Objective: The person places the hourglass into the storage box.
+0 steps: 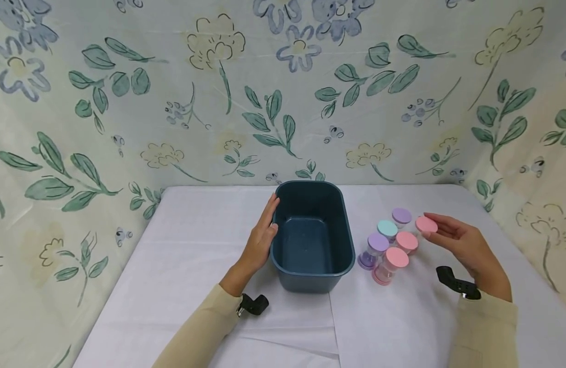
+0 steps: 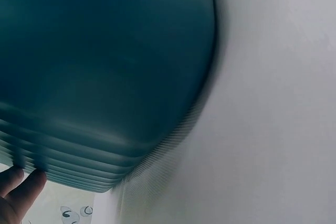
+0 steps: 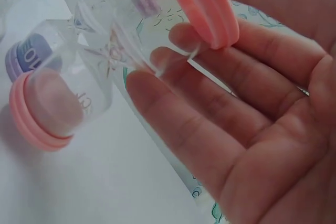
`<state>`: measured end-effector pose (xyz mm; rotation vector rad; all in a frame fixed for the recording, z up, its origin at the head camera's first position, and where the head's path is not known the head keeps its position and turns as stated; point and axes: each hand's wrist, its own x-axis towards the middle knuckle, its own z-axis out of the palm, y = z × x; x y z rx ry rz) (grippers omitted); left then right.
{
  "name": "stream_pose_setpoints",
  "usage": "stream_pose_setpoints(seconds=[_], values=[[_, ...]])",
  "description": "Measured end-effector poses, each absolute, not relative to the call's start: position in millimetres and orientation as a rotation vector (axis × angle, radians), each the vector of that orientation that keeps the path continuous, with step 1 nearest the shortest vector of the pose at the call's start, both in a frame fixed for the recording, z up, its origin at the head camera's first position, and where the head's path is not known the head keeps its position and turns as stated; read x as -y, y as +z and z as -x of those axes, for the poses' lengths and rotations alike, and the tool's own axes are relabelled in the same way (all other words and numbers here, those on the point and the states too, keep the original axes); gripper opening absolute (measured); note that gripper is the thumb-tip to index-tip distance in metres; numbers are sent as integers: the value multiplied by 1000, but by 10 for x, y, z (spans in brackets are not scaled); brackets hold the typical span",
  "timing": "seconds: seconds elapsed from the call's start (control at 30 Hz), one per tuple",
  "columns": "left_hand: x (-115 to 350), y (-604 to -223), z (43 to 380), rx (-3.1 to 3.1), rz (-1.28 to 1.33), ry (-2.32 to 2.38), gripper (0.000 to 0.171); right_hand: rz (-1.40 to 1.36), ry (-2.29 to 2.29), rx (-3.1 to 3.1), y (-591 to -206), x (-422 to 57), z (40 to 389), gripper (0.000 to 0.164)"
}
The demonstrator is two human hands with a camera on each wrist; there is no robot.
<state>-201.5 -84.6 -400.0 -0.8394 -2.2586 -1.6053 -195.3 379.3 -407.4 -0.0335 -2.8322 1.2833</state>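
Note:
A dark blue plastic bin [image 1: 283,278] stands at the middle of the table. My left hand [image 1: 257,240] rests along its left wall with fingers straight; in the left wrist view, two fingers [image 2: 29,190] touch the ribbed side. At the right, my right hand [image 1: 467,245] pinches a sand timer [image 1: 426,224] by its pink cap between thumb and fingers. The right wrist view shows its clear, narrow-waisted body and pink end cap [image 3: 210,14]. Beside it stand several more sand timers: purple [image 1: 378,243], turquoise [image 1: 387,228] and pink [image 1: 397,257].
A white cloth [image 1: 209,230] covers the table. Behind it and at both sides hangs a floral curtain [image 1: 246,102]. Both wrists wear black camera mounts [image 1: 255,305]. The cluster of timers stands close to the bin's right wall.

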Motion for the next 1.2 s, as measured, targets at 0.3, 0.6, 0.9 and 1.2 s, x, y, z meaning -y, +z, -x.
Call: stream_pose_setpoints(seconds=[0.3, 0.6, 0.9, 1.2], values=[[845, -3974, 2000, 2259, 816, -1612, 54, 90, 1306, 2768, -3968, -3747, 1937, 68], [847, -3980, 2000, 2246, 840, -1598, 54, 146, 1360, 2738, -3922, -3698, 1911, 67], [836, -3989, 2002, 2249, 829, -1597, 54, 162, 1306, 2718, -3920, -3672, 1931, 69], [833, -3994, 1998, 2242, 832, -1603, 54, 165, 1312, 2630, -3870, -3664, 1913, 65]])
